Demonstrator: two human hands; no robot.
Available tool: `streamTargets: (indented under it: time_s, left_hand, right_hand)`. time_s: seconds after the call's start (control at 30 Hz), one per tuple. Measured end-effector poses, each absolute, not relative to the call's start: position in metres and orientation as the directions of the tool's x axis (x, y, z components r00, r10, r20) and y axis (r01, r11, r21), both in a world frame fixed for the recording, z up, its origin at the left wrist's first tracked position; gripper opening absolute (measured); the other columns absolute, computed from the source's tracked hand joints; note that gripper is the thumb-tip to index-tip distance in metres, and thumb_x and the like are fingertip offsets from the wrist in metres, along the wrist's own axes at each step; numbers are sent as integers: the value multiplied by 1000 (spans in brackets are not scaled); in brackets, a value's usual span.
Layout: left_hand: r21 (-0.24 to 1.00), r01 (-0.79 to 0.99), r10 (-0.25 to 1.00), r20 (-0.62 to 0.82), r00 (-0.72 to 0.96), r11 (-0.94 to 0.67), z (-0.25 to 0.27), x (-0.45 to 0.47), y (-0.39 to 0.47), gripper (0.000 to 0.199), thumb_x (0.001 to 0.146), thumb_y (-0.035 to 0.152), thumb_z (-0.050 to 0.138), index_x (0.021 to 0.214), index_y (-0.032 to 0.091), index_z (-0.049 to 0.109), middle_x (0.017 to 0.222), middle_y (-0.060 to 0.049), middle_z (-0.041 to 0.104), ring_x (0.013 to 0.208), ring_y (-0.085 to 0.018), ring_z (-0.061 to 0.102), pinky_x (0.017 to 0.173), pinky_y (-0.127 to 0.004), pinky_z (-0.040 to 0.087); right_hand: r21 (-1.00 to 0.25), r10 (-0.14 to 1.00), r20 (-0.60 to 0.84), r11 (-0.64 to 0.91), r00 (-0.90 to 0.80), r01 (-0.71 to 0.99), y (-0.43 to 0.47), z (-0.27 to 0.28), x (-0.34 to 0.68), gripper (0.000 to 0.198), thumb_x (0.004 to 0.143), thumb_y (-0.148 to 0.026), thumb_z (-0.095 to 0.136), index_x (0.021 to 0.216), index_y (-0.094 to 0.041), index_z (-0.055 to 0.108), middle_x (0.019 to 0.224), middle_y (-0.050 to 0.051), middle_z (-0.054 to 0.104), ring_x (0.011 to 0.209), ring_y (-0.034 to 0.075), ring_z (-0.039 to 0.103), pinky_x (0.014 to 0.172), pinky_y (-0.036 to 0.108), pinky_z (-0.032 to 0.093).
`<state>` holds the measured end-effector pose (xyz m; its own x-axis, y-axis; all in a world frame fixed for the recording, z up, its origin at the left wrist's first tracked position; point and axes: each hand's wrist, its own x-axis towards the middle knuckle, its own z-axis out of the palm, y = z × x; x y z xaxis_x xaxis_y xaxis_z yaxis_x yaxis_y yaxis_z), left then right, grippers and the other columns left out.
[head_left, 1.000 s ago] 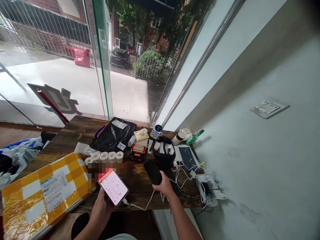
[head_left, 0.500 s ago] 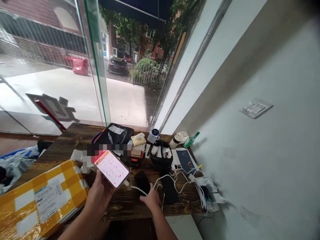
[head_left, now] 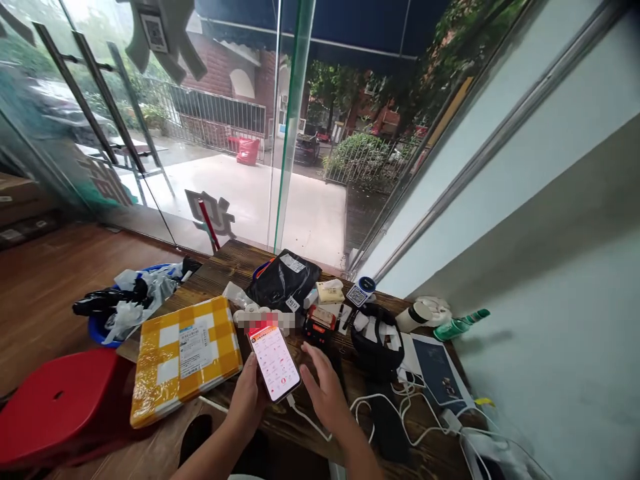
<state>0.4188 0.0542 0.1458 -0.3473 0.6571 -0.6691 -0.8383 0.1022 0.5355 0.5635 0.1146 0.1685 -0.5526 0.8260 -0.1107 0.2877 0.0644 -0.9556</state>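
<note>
The left hand (head_left: 246, 399) holds a lit phone (head_left: 275, 362) upright over the near edge of the bench (head_left: 235, 257), with a white cable (head_left: 307, 421) plugged in at its bottom end. The right hand (head_left: 326, 393) is spread wide and empty, just right of the phone and above the wood. I think the cable could catch on that hand or pull tight and tug the phone loose, and a slip here could send it off the near edge, right of the yellow parcel (head_left: 184, 355).

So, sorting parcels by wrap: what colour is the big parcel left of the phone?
Yellow tape with white patches, parcel, head view.
</note>
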Motion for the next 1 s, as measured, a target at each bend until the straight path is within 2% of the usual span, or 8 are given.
streamTargets:
  time_s: [0.03, 0.1, 0.17, 0.2, 0.3, 0.57, 0.8, 1.0]
  left_hand:
    - [530, -841, 659, -672, -338, 109, 145, 420, 52, 32, 93, 40, 45, 115, 21, 59, 94, -5, 75, 78, -19, 71, 60, -28, 55]
    - [525, -844, 653, -677, -339, 106, 142, 420, 47, 34, 92, 43, 46, 115, 21, 59, 94, -7, 76, 79, -19, 71, 62, -28, 55]
    - [519, -849, 641, -686, -344, 99, 138, 419, 44, 37, 91, 45, 48, 117, 21, 58, 97, -7, 76, 82, -20, 71, 64, -29, 55]
    - [512, -853, 636, -691, -344, 96, 135, 418, 43, 38, 90, 46, 48, 117, 21, 57, 97, -8, 75, 82, -21, 72, 63, -29, 55]
    - [483, -872, 634, -700, -329, 82, 129, 413, 38, 39, 91, 47, 47, 117, 20, 55, 95, -8, 75, 80, -22, 72, 62, -29, 54]
    - [411, -911, 604, -728, -325, 5, 126, 401, 27, 36, 89, 44, 51, 118, 22, 54, 95, -8, 75, 84, -22, 72, 74, -33, 56]
    - [311, -950, 571, -774, -272, -31, 128, 390, 18, 42, 92, 45, 43, 123, 17, 50, 88, -12, 75, 80, -24, 72, 71, -34, 56]
    - [272, -960, 537, -800, -268, -74, 133, 385, 2, 43, 92, 42, 44, 130, 21, 44, 93, -12, 75, 83, -27, 72, 77, -40, 56]
  right_hand:
    - [-967, 803, -111, 48, -586, 249, 123, 162, 546, 54, 84, -66, 47, 109, -21, 66, 109, 10, 69, 111, 24, 58, 101, 41, 40]
    - [-974, 689, -224, -150, -690, 167, 135, 145, 515, 61, 77, -70, 52, 108, -18, 64, 101, 10, 70, 93, 23, 63, 83, 37, 46]
    - [-934, 604, -327, -325, -727, 150, 143, 128, 495, 65, 68, -72, 59, 100, -16, 63, 88, 8, 70, 72, 19, 61, 67, 32, 43]
    - [-919, 595, -358, -360, -720, 160, 144, 121, 489, 65, 64, -72, 62, 95, -15, 63, 83, 7, 70, 67, 18, 60, 64, 31, 41]
    - [-908, 564, -383, -375, -732, 186, 144, 109, 481, 61, 59, -68, 68, 89, -15, 61, 78, 5, 69, 64, 17, 58, 63, 30, 39]
    - [-887, 492, -418, -403, -764, 226, 137, 110, 467, 52, 62, -62, 68, 86, -17, 60, 77, 3, 68, 64, 15, 57, 63, 29, 38]
    - [-858, 407, -457, -435, -791, 273, 134, 113, 454, 53, 62, -62, 70, 87, -16, 64, 69, 1, 67, 62, 15, 57, 64, 29, 39]
    - [-818, 305, -504, -468, -808, 334, 127, 114, 445, 60, 58, -66, 74, 87, -14, 66, 73, 4, 70, 66, 16, 61, 66, 29, 41]
